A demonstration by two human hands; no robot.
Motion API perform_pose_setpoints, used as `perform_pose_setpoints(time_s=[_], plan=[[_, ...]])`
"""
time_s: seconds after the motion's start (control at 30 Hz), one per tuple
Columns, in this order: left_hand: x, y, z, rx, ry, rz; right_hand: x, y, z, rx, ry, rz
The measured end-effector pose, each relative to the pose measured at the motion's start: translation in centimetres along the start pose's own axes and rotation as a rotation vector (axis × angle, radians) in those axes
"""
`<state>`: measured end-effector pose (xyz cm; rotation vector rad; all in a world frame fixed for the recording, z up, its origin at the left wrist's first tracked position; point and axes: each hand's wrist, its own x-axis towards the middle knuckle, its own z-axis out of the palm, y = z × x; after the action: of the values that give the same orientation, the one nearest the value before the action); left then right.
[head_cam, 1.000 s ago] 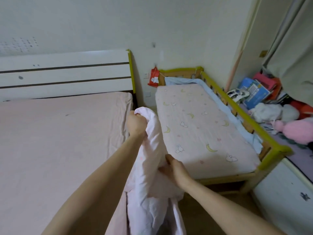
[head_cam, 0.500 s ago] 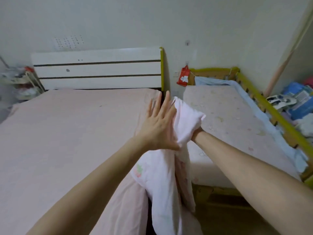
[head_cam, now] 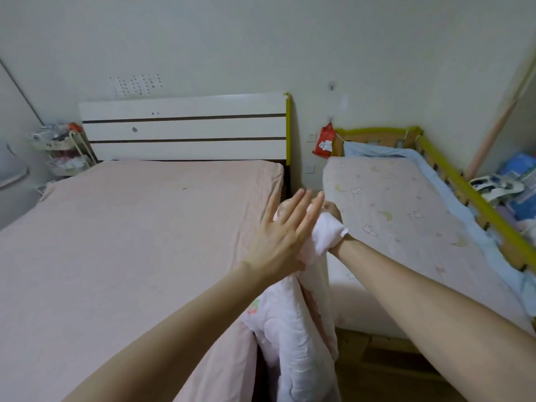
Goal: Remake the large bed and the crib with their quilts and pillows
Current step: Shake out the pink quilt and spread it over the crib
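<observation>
A pale pink quilt (head_cam: 293, 343) hangs bunched in the gap between the large bed (head_cam: 121, 242) and the crib (head_cam: 406, 227). My right hand (head_cam: 333, 211) grips the quilt's top end, mostly hidden behind the fabric and my other hand. My left hand (head_cam: 284, 236) lies flat against the quilt's left side, fingers spread and straight. The large bed has a bare pink sheet and a white headboard (head_cam: 185, 129). The crib mattress carries a pink sheet with moons and rabbits. No pillows are in sight.
The crib has a yellow-padded wooden rail (head_cam: 470, 195) with a blue liner (head_cam: 452, 187). A red pouch (head_cam: 324, 140) hangs on the wall between the beds. A white trolley (head_cam: 63, 149) stands left of the headboard. Toys and books (head_cam: 513, 181) pile up at far right.
My left hand let go of the quilt and opened flat against it. My right hand moved up to grip the quilt's top. The view swung left and up.
</observation>
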<state>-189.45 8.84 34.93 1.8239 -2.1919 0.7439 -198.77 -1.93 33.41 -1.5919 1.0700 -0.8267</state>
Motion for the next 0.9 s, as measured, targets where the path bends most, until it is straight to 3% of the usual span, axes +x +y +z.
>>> perform_pose_setpoints(time_s=[0.07,0.17,0.23,0.33,0.4,0.43,0.5,0.63,0.7,0.8,0.9], plan=[[0.7,-0.2,-0.1,0.062,-0.05,-0.094,-0.3,0.3,0.1,0.023,0.008,0.007],[2.5,-1.0,-1.0,0.066,-0.277,-0.216,-1.1,0.1,0.6,0.021,0.02,-0.064],[3.4,-2.1,-1.9,0.014,-0.332,-0.229,-1.9,0.5,0.8,0.044,-0.044,-0.052],[4.9,-3.4,-3.0,-0.093,-0.356,-0.227,-3.0,3.7,1.1,-0.215,-0.258,0.009],[5.5,-3.5,-4.0,-0.089,-0.298,-0.226,-3.8,6.8,2.2,-0.259,-0.363,0.007],[5.5,-3.6,-4.0,-0.102,-0.224,-0.213,-3.9,8.2,3.0,-0.134,-0.348,0.021],[5.1,-3.8,-4.1,-0.136,-0.039,-0.163,-3.4,10.0,4.1,-0.032,-0.204,0.168],[2.8,-7.0,-4.4,-0.079,0.157,-0.147,-1.1,9.6,3.2,-0.461,0.134,0.288],[0.8,-9.0,-3.0,0.178,-0.021,-0.263,-0.2,6.6,2.3,-0.524,0.239,0.175],[-2.1,-9.4,0.2,0.016,-0.42,-0.397,0.9,-0.5,2.4,-0.533,0.212,-0.139],[-1.7,-7.7,1.7,-0.318,-0.388,-0.261,0.9,-4.1,3.5,-0.593,0.107,-0.355]])
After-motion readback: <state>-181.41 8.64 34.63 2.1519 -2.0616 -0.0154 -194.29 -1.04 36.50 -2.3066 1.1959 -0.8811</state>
